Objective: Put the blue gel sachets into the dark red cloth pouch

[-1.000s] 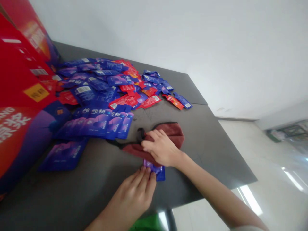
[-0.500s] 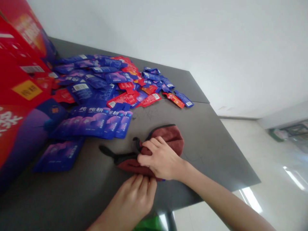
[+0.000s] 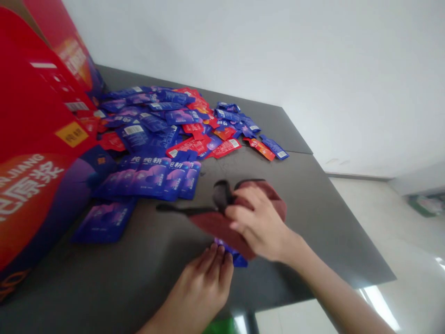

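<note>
My right hand [image 3: 259,220] is closed on a reddish-brown cloth [image 3: 278,195] with black edging and a black strap. The cloth is folded and partly lifted off the table. Under and beside it, a blue-purple sachet [image 3: 240,260] lies on the table, mostly covered by the cloth and my fingers. My left hand [image 3: 205,280] rests at the sachet's near-left side, its fingers together and pressed on its edge.
Several blue sachets [image 3: 149,176] lie overlapping in a row, with one single sachet [image 3: 104,221] nearer. Behind is a heap of blue and red sachets [image 3: 163,111]. A large red-purple printed box [image 3: 38,120] stands at left on the grey table [image 3: 333,241]. A white wall backs it.
The cloth has risen and shifted right in my right hand, uncovering part of the blue sachet. My left hand stays near the same spot. The view has turned slightly left.
</note>
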The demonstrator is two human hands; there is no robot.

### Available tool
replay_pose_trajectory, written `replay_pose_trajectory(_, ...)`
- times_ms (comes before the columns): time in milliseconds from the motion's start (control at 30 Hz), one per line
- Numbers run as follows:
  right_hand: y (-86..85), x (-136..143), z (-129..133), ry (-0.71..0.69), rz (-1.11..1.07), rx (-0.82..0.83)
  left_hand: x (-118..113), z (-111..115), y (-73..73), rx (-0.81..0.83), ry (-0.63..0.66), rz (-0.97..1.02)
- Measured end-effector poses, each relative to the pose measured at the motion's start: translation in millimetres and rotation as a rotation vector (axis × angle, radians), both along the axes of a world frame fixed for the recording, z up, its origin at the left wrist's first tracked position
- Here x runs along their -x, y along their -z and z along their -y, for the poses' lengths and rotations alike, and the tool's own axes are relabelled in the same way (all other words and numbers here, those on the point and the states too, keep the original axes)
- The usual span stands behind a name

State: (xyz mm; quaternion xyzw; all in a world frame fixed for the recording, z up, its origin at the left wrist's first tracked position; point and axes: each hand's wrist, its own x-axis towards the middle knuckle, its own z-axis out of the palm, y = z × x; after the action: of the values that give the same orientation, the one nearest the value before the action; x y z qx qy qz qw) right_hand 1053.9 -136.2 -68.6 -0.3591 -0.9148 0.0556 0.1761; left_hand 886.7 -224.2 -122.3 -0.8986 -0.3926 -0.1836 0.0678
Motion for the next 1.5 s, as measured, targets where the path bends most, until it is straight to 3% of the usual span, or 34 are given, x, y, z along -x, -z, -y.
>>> replay_pose_trajectory(67, 8.6, 6.8, 16.5, -0.133, 0.119, 0.047, -0.4, 0.4, -0.2, 0.034, -0.018, -0.037)
replay_pose_trajectory(133, 21.7, 13.5, 9.3, -0.151, 0.201, 0.064, 0.3, -1.0, -0.6, 0.000, 0.002, -0.030)
replay_pose_trajectory(267, 38.2, 10.5, -52.5, 0.070, 0.215, 0.016, 2.9, -5.4, -1.6, -0.055, 0.077, -0.005)
replay_pose_trajectory(367, 29.6, -5.4, -82.9, 0.257, 0.178, -0.023, 2.6, -5.4, 0.6, -0.041, 0.044, -0.001)
replay_pose_trajectory(433, 16.8, -13.6, -73.5, 0.280, 0.074, -0.046, 1.3, -3.5, 3.8, -0.058, 0.014, 0.029)
replay_pose_trajectory(533, 3.1, -11.3, -25.9, 0.159, -0.046, -0.081, -0.5, 0.0, 7.2, -0.047, 0.005, 0.024)
replay_pose_trajectory(600, 4.9, -0.7, 3.4, -0.045, 0.075, -0.047, -0.4, 1.5, 6.5, -0.007, -0.001, -0.021)
replay_pose_trajectory(667, 14.5, 12.0, 11.7, -0.151, 0.208, -0.004, 0.8, 1.0, 3.8, 0.008, 0.001, -0.067)
replay_pose_trajectory(733, 26.3, 20.8, -5.7, -0.132, 0.265, 0.002, 2.4, -1.6, 0.5, -0.032, 0.034, -0.074)
replay_pose_trajectory(800, 34.4, 21.9, -39.7, -0.025, 0.267, -0.026, 3.4, -4.8, -1.9, -0.068, 0.067, -0.054)
replay_pose_trajectory(867, 35.6, 15.7, -72.7, 0.121, 0.254, -0.054, 3.0, -6.6, -2.5, -0.072, 0.062, -0.024)
replay_pose_trajectory(933, 29.7, 7.0, -87.7, 0.239, 0.220, -0.070, 1.4, -5.8, -1.3, -0.064, 0.017, -0.011)
replay_pose_trajectory(1033, 15.7, 0.6, -63.2, 0.229, 0.109, -0.074, -1.3, -1.6, 2.3, -0.068, -0.026, -0.007)
replay_pose_trajectory(1167, 12.1, 8.9, 0.9, -0.087, 0.142, -0.048, -1.9, 1.5, 4.1, -0.006, -0.007, -0.054)
replay_pose_trajectory(1233, 19.7, 14.9, 8.3, -0.166, 0.217, -0.025, -0.5, 0.3, 2.9, -0.006, 0.011, -0.075)
replay_pose_trajectory(1300, 29.8, 18.0, -10.3, -0.114, 0.258, -0.016, 1.4, -2.2, 0.8, -0.059, 0.054, -0.068)
replay_pose_trajectory(1367, 37.2, 16.6, -45.5, 0.022, 0.263, -0.031, 3.0, -4.7, -1.5, -0.085, 0.094, -0.063)
replay_pose_trajectory(1433, 37.1, 11.1, -78.6, 0.181, 0.244, -0.039, 3.5, -5.9, -2.9, -0.067, 0.097, -0.062)
replay_pose_trajectory(1500, 28.6, 4.1, -91.9, 0.276, 0.188, -0.044, 2.7, -5.3, -2.4, -0.056, 0.064, -0.044)
